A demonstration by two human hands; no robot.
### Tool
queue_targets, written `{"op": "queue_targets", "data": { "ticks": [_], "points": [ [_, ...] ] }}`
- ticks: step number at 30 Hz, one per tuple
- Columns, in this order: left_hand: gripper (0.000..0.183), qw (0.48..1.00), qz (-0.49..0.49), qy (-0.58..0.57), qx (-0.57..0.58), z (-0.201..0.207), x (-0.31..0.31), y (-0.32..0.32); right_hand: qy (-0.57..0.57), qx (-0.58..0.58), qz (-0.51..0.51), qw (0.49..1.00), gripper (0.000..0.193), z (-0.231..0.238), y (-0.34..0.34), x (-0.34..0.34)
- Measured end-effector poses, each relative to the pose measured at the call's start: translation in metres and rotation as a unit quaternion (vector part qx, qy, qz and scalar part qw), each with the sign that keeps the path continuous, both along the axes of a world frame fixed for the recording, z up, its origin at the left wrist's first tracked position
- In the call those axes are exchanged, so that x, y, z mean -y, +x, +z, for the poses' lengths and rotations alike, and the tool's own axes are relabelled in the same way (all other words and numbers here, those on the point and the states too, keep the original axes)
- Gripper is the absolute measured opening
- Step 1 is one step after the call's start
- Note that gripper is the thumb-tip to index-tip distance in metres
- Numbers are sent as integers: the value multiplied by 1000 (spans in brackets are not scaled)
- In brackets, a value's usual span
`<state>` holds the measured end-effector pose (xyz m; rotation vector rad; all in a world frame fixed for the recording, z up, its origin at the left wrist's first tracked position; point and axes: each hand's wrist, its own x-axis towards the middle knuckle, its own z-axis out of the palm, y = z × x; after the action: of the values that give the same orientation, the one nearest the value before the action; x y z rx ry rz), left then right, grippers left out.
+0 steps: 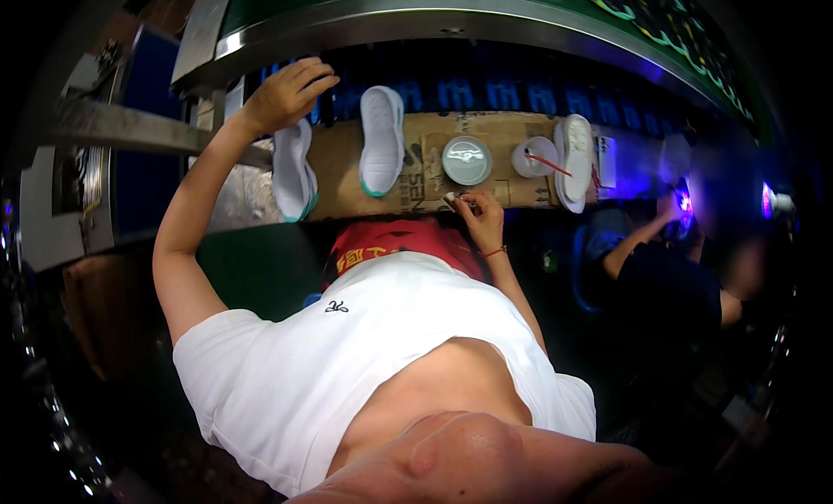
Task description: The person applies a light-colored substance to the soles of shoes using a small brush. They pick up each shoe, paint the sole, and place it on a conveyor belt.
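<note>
A white T-shirt bears a black emblem.

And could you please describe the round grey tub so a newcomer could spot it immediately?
Find the brown cardboard surface beyond the white shirt. Near its middle, ahead of the bare right hand, stands the round grey tub with a glossy top. Its right neighbour, a translucent plastic cup, has a red stick; the tub doesn't.

Shoe workshop, white soles on cardboard, metal-edged green surface, co-worker by purple light
</note>
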<state>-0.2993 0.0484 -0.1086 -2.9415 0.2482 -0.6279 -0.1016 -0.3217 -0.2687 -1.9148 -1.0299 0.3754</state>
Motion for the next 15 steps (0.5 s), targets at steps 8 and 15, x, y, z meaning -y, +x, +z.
{"op": "queue_targets", "data": {
  "ticks": [8,15],
  "points": [
    [45,965,22,9,-260,-104,6,-79,-7,-20,72,997,10,6,-19,-30],
    [18,869,11,207,-450,-157,7,-49,9,-13,71,997,10,7,-14,-41]
  ]
}}
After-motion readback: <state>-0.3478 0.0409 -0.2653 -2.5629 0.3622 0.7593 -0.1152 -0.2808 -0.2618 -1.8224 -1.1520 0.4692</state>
